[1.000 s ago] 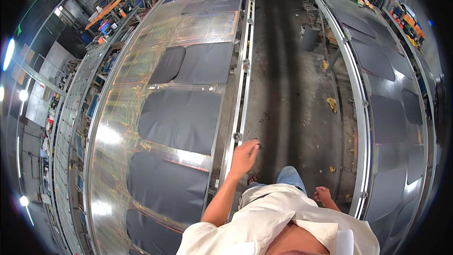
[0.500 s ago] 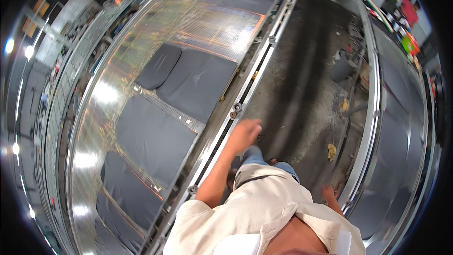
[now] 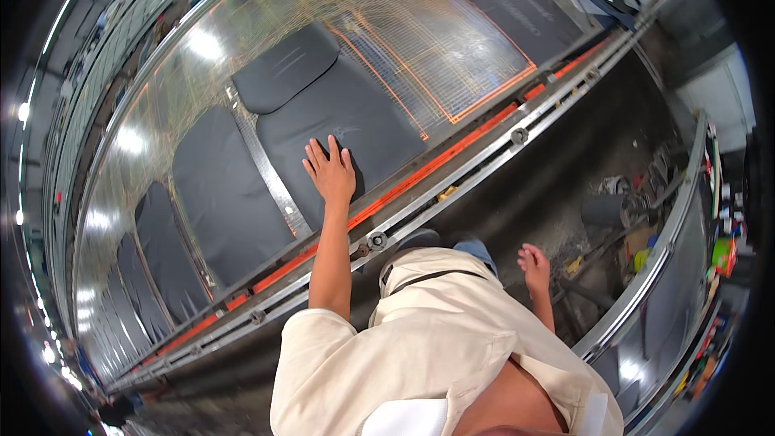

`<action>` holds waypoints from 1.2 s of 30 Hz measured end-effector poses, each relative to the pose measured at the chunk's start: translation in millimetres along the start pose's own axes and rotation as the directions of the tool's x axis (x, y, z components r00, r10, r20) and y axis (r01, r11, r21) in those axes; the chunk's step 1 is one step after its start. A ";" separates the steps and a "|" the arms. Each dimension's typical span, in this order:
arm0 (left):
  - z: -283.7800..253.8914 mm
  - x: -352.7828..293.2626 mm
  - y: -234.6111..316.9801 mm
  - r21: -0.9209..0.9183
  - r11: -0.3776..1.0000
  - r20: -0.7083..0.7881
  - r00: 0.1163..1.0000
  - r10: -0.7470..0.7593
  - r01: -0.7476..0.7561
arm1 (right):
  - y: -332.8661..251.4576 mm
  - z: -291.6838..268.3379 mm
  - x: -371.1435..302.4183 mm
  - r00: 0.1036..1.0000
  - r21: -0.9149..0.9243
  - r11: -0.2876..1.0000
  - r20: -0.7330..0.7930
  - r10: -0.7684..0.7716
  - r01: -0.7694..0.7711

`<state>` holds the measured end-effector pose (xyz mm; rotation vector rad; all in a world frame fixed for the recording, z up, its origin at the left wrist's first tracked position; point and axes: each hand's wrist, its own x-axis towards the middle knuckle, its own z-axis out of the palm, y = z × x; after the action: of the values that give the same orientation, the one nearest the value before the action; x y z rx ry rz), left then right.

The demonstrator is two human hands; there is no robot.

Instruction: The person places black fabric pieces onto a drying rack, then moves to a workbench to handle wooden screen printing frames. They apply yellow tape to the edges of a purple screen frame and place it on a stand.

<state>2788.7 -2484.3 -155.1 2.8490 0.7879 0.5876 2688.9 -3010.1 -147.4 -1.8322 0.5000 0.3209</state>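
Worker's L hand point(image 3: 329, 169) was off table's point(image 3: 484, 52) near edge a sec ago; now over big dark sheet point(image 3: 355, 121), flat nr same edge. Fingers wide, nothing gripped; contact can't tell. R hand point(image 3: 534, 266) beyond table edge, fingers loosely bent, apart, looks empty. Prob. work's now at that sheet.

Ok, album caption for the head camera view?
Left hand spread over a dark sheet on a long table, right hand away from it.
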 end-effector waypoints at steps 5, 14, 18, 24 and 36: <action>-15.9 3.9 7.9 0.014 1.000 0.025 1.000 -0.009 0.009 | -132.9 16.9 85.7 0.917 -0.147 0.923 0.245 -0.314 0.355; -44.6 -17.5 27.5 -0.094 0.962 0.105 0.964 -0.245 0.255 | -268.4 118.1 207.1 0.654 -0.071 0.907 0.716 -0.243 0.415; -61.0 -11.9 2.3 -0.321 0.854 0.008 0.902 -0.431 0.410 | -273.7 174.2 219.8 0.585 -0.250 0.914 0.811 0.018 0.318; -65.9 61.3 -48.8 -0.442 0.711 0.027 0.800 -0.600 0.548 | -276.4 270.9 203.3 0.513 -0.439 0.897 0.783 0.352 0.055; -38.1 140.1 -89.9 -0.374 0.836 -0.037 0.894 -0.447 0.402 | -294.1 304.8 178.8 0.409 -0.707 0.707 0.639 0.652 -0.024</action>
<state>2841.9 -2334.2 -93.4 2.2230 1.1587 0.7513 2997.7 -2676.4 -78.6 -1.8088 0.0208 1.8466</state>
